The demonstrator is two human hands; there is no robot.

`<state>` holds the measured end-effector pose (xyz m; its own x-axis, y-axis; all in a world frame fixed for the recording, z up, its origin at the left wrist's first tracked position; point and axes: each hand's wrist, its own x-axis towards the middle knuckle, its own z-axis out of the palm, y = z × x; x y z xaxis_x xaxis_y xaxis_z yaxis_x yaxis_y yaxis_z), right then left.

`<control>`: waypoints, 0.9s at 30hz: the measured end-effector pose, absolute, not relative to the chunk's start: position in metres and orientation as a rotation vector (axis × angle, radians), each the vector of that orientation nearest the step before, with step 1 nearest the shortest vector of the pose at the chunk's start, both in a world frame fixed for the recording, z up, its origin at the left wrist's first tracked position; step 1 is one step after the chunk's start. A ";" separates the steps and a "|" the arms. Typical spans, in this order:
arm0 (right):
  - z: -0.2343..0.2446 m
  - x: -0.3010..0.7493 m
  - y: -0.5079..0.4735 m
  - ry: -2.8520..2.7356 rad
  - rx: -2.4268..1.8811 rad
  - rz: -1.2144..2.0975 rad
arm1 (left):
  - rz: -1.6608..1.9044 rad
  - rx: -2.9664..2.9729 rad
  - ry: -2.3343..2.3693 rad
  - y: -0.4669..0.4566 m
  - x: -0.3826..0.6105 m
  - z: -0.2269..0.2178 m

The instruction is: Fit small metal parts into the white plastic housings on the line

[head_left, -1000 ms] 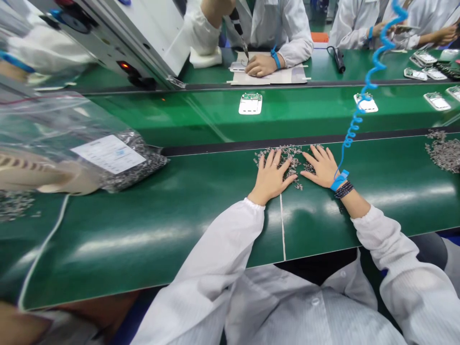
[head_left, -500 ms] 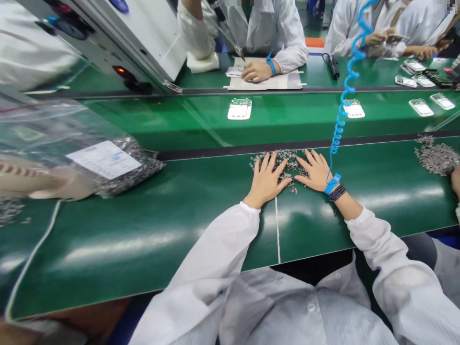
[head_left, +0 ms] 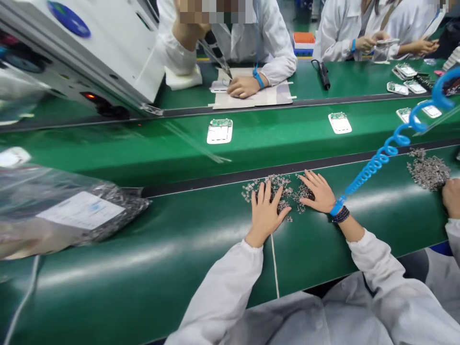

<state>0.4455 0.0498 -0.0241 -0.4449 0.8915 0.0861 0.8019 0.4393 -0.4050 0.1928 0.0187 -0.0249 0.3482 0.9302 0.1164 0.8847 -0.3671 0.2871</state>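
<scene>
Small metal parts (head_left: 278,182) lie scattered in a loose heap on the green table (head_left: 172,268), close to its dark far edge; their exact kind is too small to tell. My left hand (head_left: 266,211) rests palm down on the left side of the heap, fingers spread. On the right side, my right hand (head_left: 318,191) lies flat with fingers stretched, covering some of the parts. A blue wrist strap (head_left: 338,206) with a coiled blue cord (head_left: 373,165) is around my right wrist, beside a dark beaded bracelet (head_left: 340,214).
A clear bag (head_left: 132,206) of dark small parts lies at left. Another pile of parts (head_left: 429,171) is at right, near a co-worker's hand (head_left: 452,197). White devices with green boards (head_left: 220,132) sit on the green belt (head_left: 172,153). Opposite, a co-worker's hand (head_left: 244,87) rests on a sheet.
The view has shifted, so the table sits lower. My right hand has moved slightly away from my left, with parts gathered by it. The coiled cord now stretches out to the right.
</scene>
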 end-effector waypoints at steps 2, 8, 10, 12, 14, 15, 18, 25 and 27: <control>-0.022 0.441 0.049 -2.410 -1.481 0.419 | 0.389 2.423 1.667 0.019 0.195 -0.025; -0.026 0.439 0.063 -2.501 -1.415 0.276 | 0.504 2.482 1.670 0.031 0.202 -0.025; -0.031 0.438 0.069 -2.513 -1.382 0.237 | 0.541 2.452 1.767 0.036 0.201 -0.026; -0.036 0.438 0.073 -2.484 -1.373 0.205 | 0.533 2.380 1.907 0.037 0.200 -0.027; -0.040 0.438 0.073 -2.407 -1.396 0.169 | 0.500 2.324 2.010 0.033 0.200 -0.029; -0.040 0.439 0.071 -2.371 -1.413 0.154 | 0.474 2.311 2.042 0.029 0.202 -0.029; -0.041 0.440 0.062 -2.383 -1.449 0.141 | 0.348 2.312 2.054 0.012 0.207 -0.033; -0.038 0.436 0.051 -2.547 -1.422 0.163 | 0.253 2.336 1.985 -0.006 0.211 -0.039; -0.033 0.437 0.048 -2.513 -1.381 0.149 | 0.277 2.329 1.992 -0.004 0.211 -0.040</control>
